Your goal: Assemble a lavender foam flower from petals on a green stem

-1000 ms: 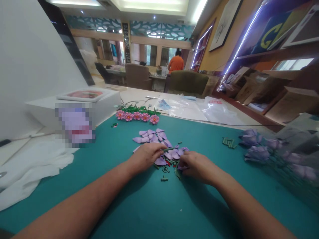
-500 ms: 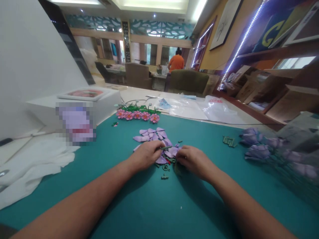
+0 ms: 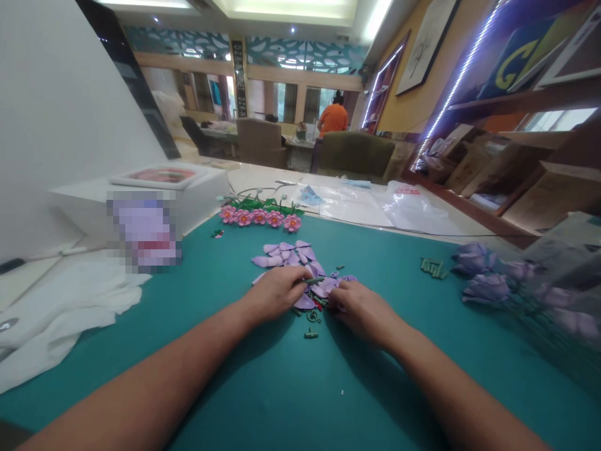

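My left hand [image 3: 277,290] is closed on a thin green stem piece [image 3: 314,280], which sticks out to the right from between thumb and forefinger. Facing it, my right hand [image 3: 359,307] reaches down into the right side of the pile with its fingers bent together; its fingertips are hidden. Loose purple petals [image 3: 284,254] spread behind and between the hands. Small dark green parts and a red piece [image 3: 318,306] lie among them. A round green part [image 3: 312,316] and a short green connector [image 3: 310,335] rest just in front of the pile.
Pink flowers [image 3: 259,217] with green leaves lie in a row at the mat's far edge. To the right are several short green pieces [image 3: 432,267] and purple flowers [image 3: 486,287]. A white cloth [image 3: 70,319] and white box [image 3: 201,195] are at left. Beyond, a person [image 3: 333,118] wears orange.
My right hand has shifted slightly left and lower into the pile, uncovering a purple textured piece behind it. The left hand with the green stem piece stays nearly still.
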`<state>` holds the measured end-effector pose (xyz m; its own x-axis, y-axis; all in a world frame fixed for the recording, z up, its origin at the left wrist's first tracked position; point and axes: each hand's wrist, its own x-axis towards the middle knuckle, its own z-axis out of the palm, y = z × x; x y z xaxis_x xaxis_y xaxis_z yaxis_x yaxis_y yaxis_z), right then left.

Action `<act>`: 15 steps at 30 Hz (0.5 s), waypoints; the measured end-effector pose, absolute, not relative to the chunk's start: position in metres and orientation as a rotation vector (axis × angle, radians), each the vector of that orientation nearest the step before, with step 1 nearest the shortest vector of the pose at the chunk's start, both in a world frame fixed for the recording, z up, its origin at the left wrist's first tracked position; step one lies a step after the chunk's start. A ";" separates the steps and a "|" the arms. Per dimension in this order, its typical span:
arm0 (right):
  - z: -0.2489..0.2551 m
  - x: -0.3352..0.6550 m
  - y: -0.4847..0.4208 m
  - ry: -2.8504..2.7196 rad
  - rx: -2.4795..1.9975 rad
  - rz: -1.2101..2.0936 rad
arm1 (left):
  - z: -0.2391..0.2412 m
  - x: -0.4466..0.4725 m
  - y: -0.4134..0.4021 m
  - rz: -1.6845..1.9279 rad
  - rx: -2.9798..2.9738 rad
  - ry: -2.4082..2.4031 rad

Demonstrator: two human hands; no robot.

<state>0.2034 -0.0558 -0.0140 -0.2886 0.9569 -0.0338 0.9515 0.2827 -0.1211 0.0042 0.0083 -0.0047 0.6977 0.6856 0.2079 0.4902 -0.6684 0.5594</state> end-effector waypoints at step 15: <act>-0.018 0.192 -0.056 -2.530 -1.814 -0.114 | -0.005 0.006 0.006 0.529 2.470 0.909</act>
<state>0.1919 -0.0556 -0.0184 -0.3218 0.9447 0.0639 0.9466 0.3194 0.0445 0.0064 0.0064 -0.0051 0.7090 0.6779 0.1943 0.5040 -0.6799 0.5327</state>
